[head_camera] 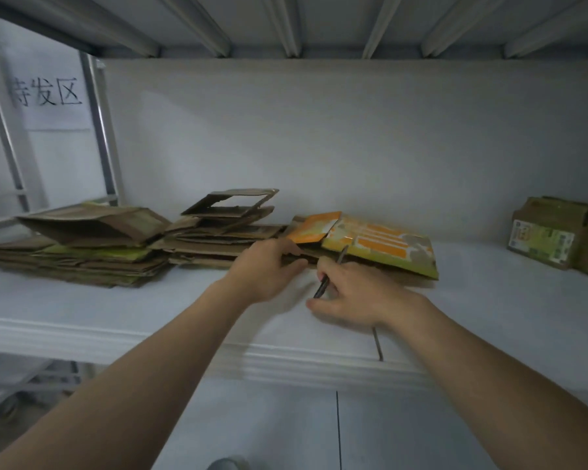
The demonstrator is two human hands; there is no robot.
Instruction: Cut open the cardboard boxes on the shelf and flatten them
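While left hand grips the flattened box, right hand beside pinches, apparently, a cutter.

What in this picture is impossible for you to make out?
Head view:
- Tool in the right hand: thin and dim, partly hidden by fingers; blade unclear.
- Far box: cut off by the right edge; label print too small.
- Flat box edge in the left hand: covered by that hand.

Flattened box: yellow-green, orange stripes. Stacks: brown. Shelf: white.
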